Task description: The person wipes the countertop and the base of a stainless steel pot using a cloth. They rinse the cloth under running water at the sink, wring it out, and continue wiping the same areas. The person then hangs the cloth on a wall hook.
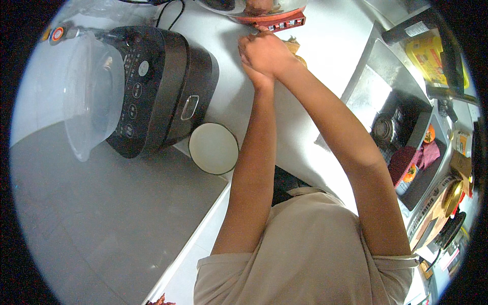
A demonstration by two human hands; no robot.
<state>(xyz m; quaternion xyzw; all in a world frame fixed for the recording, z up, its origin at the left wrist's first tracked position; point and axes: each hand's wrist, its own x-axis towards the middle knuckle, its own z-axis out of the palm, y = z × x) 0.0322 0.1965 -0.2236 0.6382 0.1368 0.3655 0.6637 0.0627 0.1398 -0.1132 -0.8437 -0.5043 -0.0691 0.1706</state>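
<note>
My right hand lies over my left hand on the white countertop. Their fingers overlap and are partly hidden, so whether either holds something cannot be told. Just beyond the fingers is a red slotted plastic piece, beside a shiny metal bowl at the top edge. Tan, papery-looking pieces show to the right of my right hand. A round pale bowl with a dark rim is left of my left forearm.
A black rice cooker stands left, with a clear plastic container by its control panel. Right are a metal sink, a yellow package, tomatoes in a basket, and a round wooden board. A grey surface spreads lower left.
</note>
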